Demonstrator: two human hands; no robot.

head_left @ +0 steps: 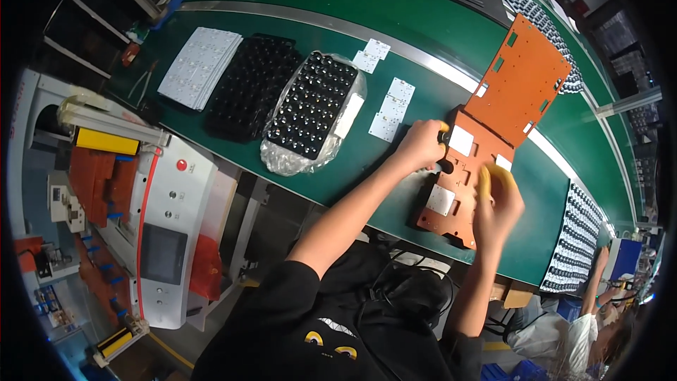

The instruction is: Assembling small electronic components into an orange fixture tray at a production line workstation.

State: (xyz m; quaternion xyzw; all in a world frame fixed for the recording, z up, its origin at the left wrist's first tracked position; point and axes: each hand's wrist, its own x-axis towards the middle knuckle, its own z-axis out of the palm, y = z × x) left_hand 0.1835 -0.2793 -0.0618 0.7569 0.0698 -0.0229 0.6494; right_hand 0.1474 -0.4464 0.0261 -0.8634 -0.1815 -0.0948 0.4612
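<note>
In front of me stands an orange fixture with its hinged orange lid raised away from me. White circuit boards sit in its recesses: one near the front, another close to the hinge, and a white piece at its right edge. My left hand is closed at the fixture's left edge; something dark shows by its fingers, too small to name. Yellow finger covers show on both hands. Over the fixture's right side, my right hand has thumb and finger pinched together; anything between them is hidden.
Left along the green bench lie white board sheets, black trays and a bagged black tray of small domed parts. Loose white boards lie nearer. Filled sheets and another person's arm are right; a machine stands left.
</note>
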